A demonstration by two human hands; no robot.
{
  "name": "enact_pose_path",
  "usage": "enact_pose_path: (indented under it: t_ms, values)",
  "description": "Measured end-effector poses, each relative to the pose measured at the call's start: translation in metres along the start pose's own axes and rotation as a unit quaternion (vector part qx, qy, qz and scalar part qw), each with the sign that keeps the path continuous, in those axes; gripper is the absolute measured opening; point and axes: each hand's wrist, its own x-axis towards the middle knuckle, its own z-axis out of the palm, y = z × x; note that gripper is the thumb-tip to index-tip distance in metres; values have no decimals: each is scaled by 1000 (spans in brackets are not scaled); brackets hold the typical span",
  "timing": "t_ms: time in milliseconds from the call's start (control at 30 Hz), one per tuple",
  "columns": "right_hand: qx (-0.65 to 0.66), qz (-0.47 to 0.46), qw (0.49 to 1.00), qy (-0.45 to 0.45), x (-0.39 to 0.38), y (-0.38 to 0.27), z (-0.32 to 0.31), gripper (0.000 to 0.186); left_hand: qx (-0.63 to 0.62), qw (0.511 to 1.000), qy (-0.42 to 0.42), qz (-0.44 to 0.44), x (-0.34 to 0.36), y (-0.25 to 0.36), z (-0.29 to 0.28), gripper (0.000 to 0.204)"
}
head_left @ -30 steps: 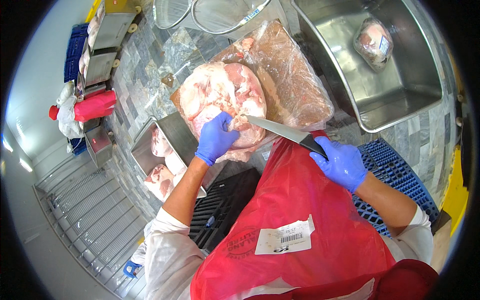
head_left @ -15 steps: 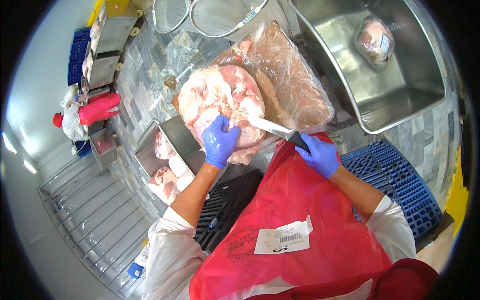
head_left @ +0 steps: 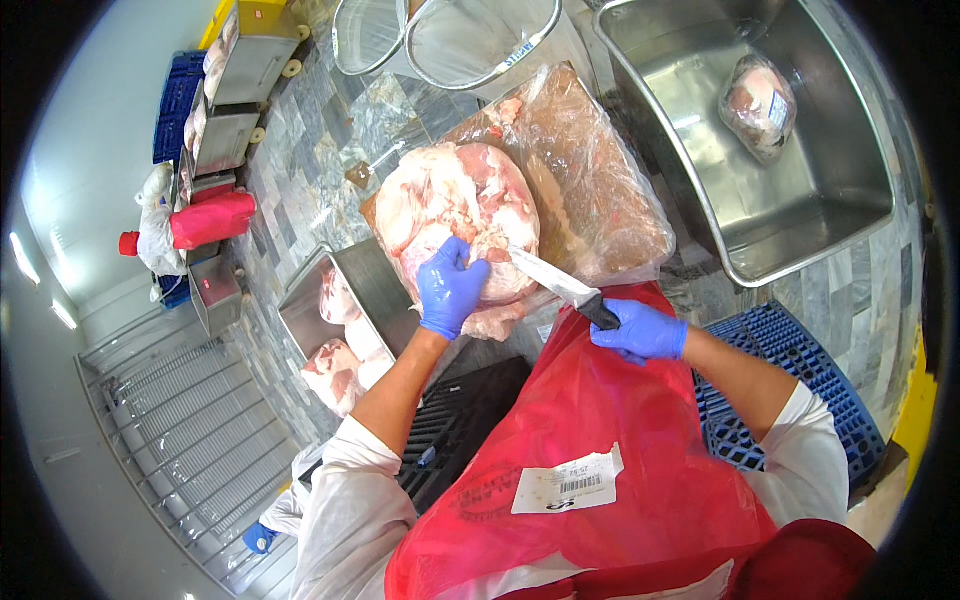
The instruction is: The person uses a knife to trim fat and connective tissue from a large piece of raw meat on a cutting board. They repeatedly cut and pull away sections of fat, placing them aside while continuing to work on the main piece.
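Observation:
A large pale-pink piece of raw meat [head_left: 455, 200] lies on the left part of a brown board [head_left: 595, 190] wrapped in clear plastic. My left hand [head_left: 450, 288], in a blue glove, grips the near edge of the meat, thumb and forefinger closed on its surface; the other fingertips are hidden. A knife [head_left: 552, 275] with a black handle is held in my gloved right hand [head_left: 640, 332]. Its blade slants up and leftward, and the tip meets the meat just right of my left fingers.
On the right stands a deep steel tub [head_left: 690, 190] with a plastic-wrapped meat piece [head_left: 760, 105]. Lined round bins [head_left: 485, 40] stand beyond the board. A steel bin [head_left: 380, 290] at left holds meat pieces. Blue pallets [head_left: 790, 370] lie at right. A co-worker [head_left: 205, 220] is far left.
The knife tip has shifted slightly along the meat and the handle sits a little lower. My left hand keeps its hold. The whole view has moved slightly.

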Motion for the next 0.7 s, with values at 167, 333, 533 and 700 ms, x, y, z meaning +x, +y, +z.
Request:
enact_pose_path:
  t_ms: [167,333,533,700]
  values:
    - [-118,-240,937,223,27,49,40,41,41,999,0,-6,-1,14,-1,23]
    - [-175,-180,919,305,34,45,57,36,78,997,1,20,10,16,2,26]
    - [-137,-304,839,430,98,65,81,36,85,991,12,99,7,7,-1,25]
    - [-225,-229,820,473,73,65,69,35,77,973,96,196,-11,-22,10,21]
